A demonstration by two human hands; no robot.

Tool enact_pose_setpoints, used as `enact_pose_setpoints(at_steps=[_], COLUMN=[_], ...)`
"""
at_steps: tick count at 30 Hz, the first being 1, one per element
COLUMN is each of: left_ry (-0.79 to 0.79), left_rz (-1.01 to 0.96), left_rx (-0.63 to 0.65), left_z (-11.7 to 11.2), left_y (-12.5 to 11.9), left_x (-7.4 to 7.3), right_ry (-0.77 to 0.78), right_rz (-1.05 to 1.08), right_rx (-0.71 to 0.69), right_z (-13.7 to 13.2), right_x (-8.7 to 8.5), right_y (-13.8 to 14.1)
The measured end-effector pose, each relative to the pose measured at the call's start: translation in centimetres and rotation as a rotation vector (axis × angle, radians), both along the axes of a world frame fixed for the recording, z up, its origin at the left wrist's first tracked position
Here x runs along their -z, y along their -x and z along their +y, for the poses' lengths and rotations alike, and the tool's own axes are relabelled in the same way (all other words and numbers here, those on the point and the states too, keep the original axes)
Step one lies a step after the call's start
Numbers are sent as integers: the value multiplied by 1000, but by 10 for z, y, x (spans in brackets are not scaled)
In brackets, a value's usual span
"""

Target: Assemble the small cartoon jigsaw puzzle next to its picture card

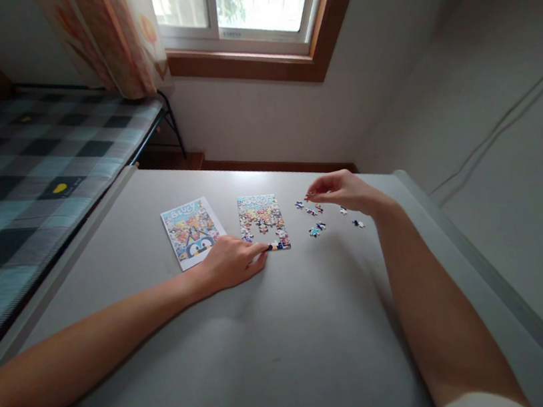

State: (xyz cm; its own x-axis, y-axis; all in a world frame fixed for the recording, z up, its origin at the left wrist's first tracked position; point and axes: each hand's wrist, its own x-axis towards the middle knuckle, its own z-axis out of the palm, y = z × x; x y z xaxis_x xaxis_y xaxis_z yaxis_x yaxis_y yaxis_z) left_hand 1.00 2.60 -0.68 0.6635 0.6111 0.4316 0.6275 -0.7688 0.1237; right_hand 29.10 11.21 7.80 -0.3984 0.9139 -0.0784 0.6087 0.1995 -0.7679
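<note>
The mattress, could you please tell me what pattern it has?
The mattress is checked in black, grey and pale blue, best seen in the head view.

Free room and obstacles on the counter (294,362). The widest open passage lies on the near side, between the left forearm (118,336) and the right forearm (431,295), and runs toward the partly assembled puzzle (261,210), whose near left corner is obstructed by the left hand (236,260). A narrow lane separates the puzzle from the loose pieces (314,231) to its right; the right hand (335,191) obstructs the far part of that cluster. The gap between puzzle and picture sheet (186,223) is open at its far end and blocked by the left hand at its near end. Beyond both, a bare strip reaches the counter's far edge.
</note>
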Motion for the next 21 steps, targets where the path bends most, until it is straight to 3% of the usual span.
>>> enact_pose_setpoints(at_steps=[4, 7, 9, 15, 21], left_ry=[2, 11, 20, 31, 13], left_rz=[-1, 2, 4, 19, 34], left_rx=[-8, -13, -15, 1, 0], left_z=[-1, -1, -2, -1, -1], left_y=[-1, -1, -1, 0, -1], left_x=[-1, -3, -4, -2, -1], right_ry=[-25, 45, 109, 80, 14], right_rz=[92, 105, 100, 105, 70], right_rx=[-66, -168, -158, -77, -86], right_z=[-3, -4, -3, 0, -2], right_x=[1, 13, 24, 54, 58], right_y=[49, 78, 91, 103, 105])
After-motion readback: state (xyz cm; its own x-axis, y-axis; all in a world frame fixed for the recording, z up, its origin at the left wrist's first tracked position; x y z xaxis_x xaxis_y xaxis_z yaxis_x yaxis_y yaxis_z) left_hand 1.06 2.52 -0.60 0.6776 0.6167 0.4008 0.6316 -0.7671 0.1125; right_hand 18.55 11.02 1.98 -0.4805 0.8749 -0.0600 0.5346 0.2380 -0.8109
